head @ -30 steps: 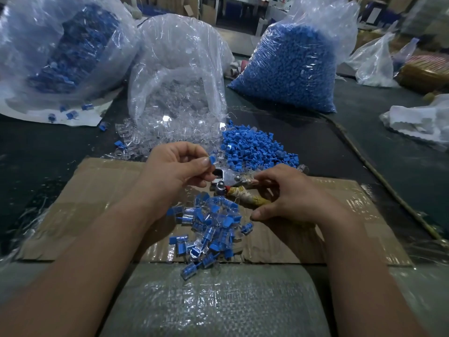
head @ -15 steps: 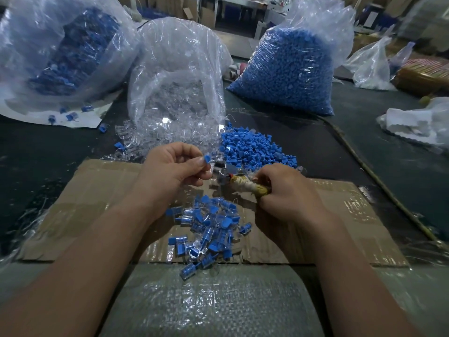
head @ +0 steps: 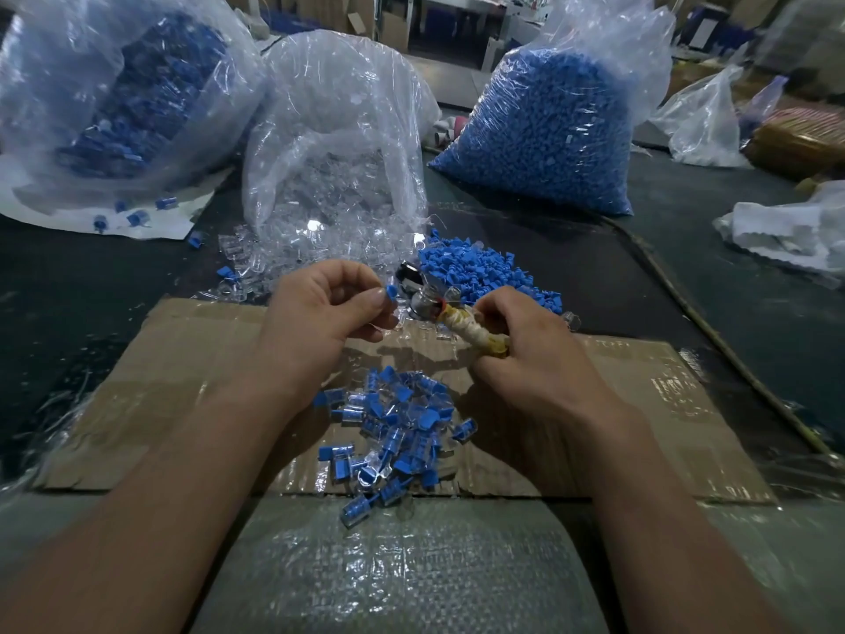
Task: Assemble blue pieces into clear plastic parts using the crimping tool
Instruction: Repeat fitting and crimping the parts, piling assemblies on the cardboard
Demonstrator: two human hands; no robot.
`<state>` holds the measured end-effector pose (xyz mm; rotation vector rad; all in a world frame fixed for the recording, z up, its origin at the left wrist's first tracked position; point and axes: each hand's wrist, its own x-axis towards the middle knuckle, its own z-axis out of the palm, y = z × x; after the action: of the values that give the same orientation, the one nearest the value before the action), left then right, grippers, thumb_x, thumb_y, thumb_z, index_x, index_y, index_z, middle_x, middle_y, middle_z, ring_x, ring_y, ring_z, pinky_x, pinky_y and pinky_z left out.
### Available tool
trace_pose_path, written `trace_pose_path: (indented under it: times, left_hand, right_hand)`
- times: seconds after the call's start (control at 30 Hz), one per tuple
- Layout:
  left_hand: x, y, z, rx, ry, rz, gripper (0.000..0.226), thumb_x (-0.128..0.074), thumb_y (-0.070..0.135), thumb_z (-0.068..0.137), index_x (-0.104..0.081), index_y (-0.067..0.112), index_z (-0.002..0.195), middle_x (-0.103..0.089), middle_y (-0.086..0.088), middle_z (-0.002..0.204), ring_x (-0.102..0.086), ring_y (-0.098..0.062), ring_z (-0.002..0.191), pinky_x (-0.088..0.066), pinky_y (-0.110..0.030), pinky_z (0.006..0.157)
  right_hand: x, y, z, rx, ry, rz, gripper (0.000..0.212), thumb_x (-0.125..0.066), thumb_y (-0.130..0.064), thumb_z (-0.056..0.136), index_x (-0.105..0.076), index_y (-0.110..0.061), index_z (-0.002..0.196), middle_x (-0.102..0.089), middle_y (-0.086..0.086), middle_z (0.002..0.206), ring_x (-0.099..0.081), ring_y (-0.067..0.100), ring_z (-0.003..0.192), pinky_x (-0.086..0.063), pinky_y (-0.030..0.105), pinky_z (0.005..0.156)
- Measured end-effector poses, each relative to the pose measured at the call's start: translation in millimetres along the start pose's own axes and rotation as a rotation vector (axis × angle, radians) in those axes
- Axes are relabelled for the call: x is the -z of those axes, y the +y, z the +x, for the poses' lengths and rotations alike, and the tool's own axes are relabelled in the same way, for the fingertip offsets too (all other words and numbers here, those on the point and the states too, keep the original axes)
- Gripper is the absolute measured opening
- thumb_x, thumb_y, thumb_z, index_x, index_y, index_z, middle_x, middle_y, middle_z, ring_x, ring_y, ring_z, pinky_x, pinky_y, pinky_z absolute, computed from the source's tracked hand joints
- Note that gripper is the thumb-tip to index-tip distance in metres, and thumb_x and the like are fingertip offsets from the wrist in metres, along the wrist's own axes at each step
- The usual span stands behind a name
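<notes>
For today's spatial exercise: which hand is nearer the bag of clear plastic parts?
Left. The left hand, pinching a blue piece, sits directly in front of the bag of clear plastic parts; the right hand, gripping the crimping tool, is farther off to the bag's right.

Left hand (head: 320, 313), right hand (head: 535, 359) (both bare).

Work surface: dark table top (head: 91, 290). Flat brown cardboard sheet (head: 640, 404) lies on it, glossy tape patches on its face. Near edge: clear woven plastic sheeting (head: 402, 569), partly overlapped by the cardboard. Far left: white sheet (head: 151, 226) on the table. Right side: thin cord (head: 713, 327) running diagonally across the top; crumpled white plastic (head: 786, 235) at the edge. Back right: slack clear bag (head: 704, 121) beside a brownish bundle (head: 804, 135), too blurred to identify.
</notes>
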<state>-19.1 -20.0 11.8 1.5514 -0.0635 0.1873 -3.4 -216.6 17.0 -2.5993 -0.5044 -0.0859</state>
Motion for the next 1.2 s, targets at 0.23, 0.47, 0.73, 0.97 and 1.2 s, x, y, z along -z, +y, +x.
trace_pose_path:
  times: [0.23, 0.47, 0.73, 0.97, 1.2]
  left_hand:
    - [-0.8, 3.3, -2.6, -0.043, 0.011, 0.061, 0.018, -0.055, -0.006, 0.084, -0.059, 0.01, 0.077, -0.065, -0.002, 0.066, -0.065, -0.007, 0.059, -0.053, -0.016, 0.055]
    - [-4.0, 2.7, -4.8, -0.108, 0.018, 0.161, 0.023, -0.056, -0.007, 0.084, -0.058, 0.014, 0.075, -0.063, -0.002, 0.067, -0.062, -0.002, 0.055, -0.053, -0.015, 0.055]
    - [-3.6, 1.1, -6.0, -0.127, 0.049, 0.199, 0.024, -0.057, -0.007, 0.084, -0.057, 0.015, 0.074, -0.063, -0.003, 0.068, -0.061, -0.003, 0.056, -0.052, -0.016, 0.054]
    - [-2.0, -0.1, -4.9, -0.128, 0.066, 0.215, 0.025, -0.057, -0.006, 0.084, -0.058, 0.016, 0.073, -0.063, -0.002, 0.067, -0.061, -0.003, 0.056, -0.052, -0.014, 0.054]
    - [-2.4, -2.6, -3.2, -0.14, 0.114, 0.248, 0.025, -0.058, -0.003, 0.085, -0.057, 0.02, 0.074, -0.064, 0.001, 0.069, -0.063, -0.001, 0.057, -0.05, -0.012, 0.053]
  right_hand:
    - [0.1, -2.4, 0.1, 0.003, -0.053, 0.008, 0.031, -0.066, -0.021, 0.077, -0.042, -0.028, 0.096, -0.043, -0.015, 0.086, -0.042, 0.002, 0.077, -0.033, 0.019, 0.062]
    - [2.5, -5.8, -0.2, 0.014, -0.083, -0.054, 0.026, -0.064, -0.019, 0.077, -0.045, -0.03, 0.092, -0.046, -0.011, 0.083, -0.04, 0.005, 0.075, -0.03, 0.019, 0.061]
    - [0.4, -8.9, -0.2, 0.003, -0.064, -0.033, 0.021, -0.065, -0.019, 0.077, -0.05, -0.031, 0.086, -0.047, -0.017, 0.074, -0.044, 0.001, 0.071, -0.034, 0.024, 0.059]
    - [-4.6, -7.0, 0.8, 0.01, -0.028, -0.065, 0.021, -0.064, -0.017, 0.077, -0.057, -0.027, 0.094, -0.051, -0.013, 0.079, -0.045, 0.004, 0.073, -0.035, 0.021, 0.062]
    - [-2.1, -0.3, 1.4, 0.023, 0.021, -0.021, 0.036, -0.064, -0.02, 0.077, -0.061, -0.021, 0.113, -0.057, -0.008, 0.093, -0.049, 0.009, 0.084, -0.04, 0.026, 0.07]
